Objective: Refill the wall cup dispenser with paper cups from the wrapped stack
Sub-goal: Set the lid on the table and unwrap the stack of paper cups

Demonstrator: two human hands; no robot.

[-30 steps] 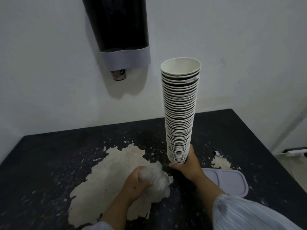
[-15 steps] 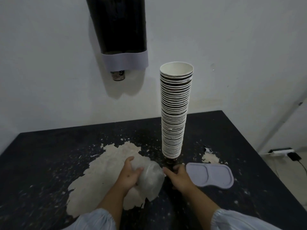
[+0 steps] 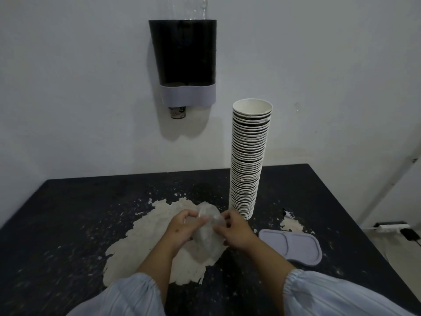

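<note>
A tall stack of paper cups (image 3: 248,160) stands upright and unwrapped on the dark table (image 3: 68,224), rim up, with nothing touching it. Just left of its base, my left hand (image 3: 182,229) and my right hand (image 3: 234,231) both grip a crumpled clear plastic wrapper (image 3: 206,233) held between them above the table. The wall cup dispenser (image 3: 184,60) hangs on the wall above and to the left, black with a grey lower band. One cup bottom (image 3: 177,112) pokes out beneath it.
A grey oval lid (image 3: 293,246) with two recesses lies on the table right of my right hand. A large pale worn patch (image 3: 145,245) marks the table's middle. A power strip (image 3: 391,225) lies on the floor at the far right.
My right hand let go of the cup stack, which now stands alone on the table, and joined my left hand on the wrapper. The camera view has tilted up and back.
</note>
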